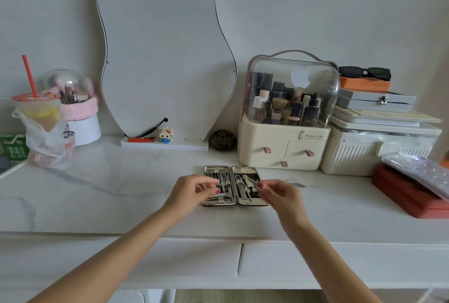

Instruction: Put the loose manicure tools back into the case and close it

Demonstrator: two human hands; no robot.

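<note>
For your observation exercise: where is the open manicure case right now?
In the head view, the manicure case lies open on the white table, centre-right, between the left hand and right hand, before the cream organiser.

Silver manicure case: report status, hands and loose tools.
Open silver manicure case flat on white marble tabletop. Left hand over left half. Right hand pinching small metal tool. One loose metal tool lies right.

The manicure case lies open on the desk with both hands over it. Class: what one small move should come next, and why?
Probably the right hand should seat the small metal tool it seems to pinch into the right half of the open manicure case. The case cannot close yet, and another loose tool lies on the desk to its right.
</note>
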